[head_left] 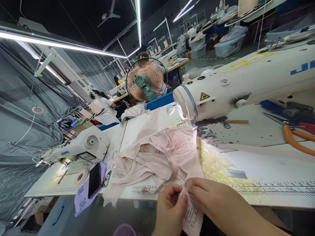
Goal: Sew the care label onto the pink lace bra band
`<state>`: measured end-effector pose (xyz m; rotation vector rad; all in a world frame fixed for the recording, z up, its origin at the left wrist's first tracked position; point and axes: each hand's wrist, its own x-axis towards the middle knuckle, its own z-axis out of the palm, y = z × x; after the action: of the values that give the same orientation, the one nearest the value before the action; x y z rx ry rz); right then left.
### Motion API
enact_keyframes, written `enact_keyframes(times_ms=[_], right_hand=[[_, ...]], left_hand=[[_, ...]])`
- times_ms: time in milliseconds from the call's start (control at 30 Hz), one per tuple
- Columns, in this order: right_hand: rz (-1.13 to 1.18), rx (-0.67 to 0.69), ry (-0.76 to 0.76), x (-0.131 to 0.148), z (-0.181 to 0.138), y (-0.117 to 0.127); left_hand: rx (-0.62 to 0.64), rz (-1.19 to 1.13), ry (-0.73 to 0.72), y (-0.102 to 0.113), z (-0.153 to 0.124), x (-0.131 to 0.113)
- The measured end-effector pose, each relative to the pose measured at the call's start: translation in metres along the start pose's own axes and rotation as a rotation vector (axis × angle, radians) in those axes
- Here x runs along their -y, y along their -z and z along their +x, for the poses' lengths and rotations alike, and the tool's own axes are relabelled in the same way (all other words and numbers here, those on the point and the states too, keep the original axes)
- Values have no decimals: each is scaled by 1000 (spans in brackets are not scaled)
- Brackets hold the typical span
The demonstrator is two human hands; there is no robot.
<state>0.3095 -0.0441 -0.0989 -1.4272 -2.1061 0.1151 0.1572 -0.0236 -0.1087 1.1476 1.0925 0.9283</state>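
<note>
At the table's near edge my left hand and my right hand both pinch a white printed label, their fingers closed on its top. Just beyond them lies a pale pink lace garment, spread on the white sewing table. Part of the garment's hem reaches down to my fingers. The white sewing machine stands to the right, its lit needle area over the garment's far edge.
A second white sewing machine sits on the left with a black phone, a tape roll and purple paper nearby. Orange-handled scissors lie far right. A fan stands behind. A person sits further back on the left.
</note>
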Motion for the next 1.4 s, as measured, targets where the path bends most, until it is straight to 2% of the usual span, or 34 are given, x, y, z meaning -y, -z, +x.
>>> enact_keyframes(times_ms=[167,300,533,700,767,833,967,1000,1133,1200,1300,1400], right_hand=[[-176,-293,53,4,1,-8],[-71,-350,-26,5,0,-8],[48,-265,-39,-6,-4,2],[-13,-114,-2,-8,-7,-1],[-51,-92,-6,-6,-7,-3],[-92,-134,10,-3,-5,-4],[-144,-326,44,1,-1,-4],[-111,-324,26,1,0,-3],[116,-56,-118,-2,3,5],[210,34,-174,-4,4,10],[340,86,-209,-8,5,17],[335,48,-210,-12,4,21]], left_hand=[[27,32,2,0,-1,-2],[40,39,-2,0,0,-4],[38,11,0,-2,0,-5],[-8,8,1,-1,1,2],[-1,26,11,-1,1,4],[19,46,17,0,1,4],[25,92,-14,0,1,3],[26,106,-26,0,1,2],[69,137,-44,0,0,-3],[81,146,-48,0,-1,-5],[102,150,-19,0,-1,-7],[101,137,2,0,0,-8]])
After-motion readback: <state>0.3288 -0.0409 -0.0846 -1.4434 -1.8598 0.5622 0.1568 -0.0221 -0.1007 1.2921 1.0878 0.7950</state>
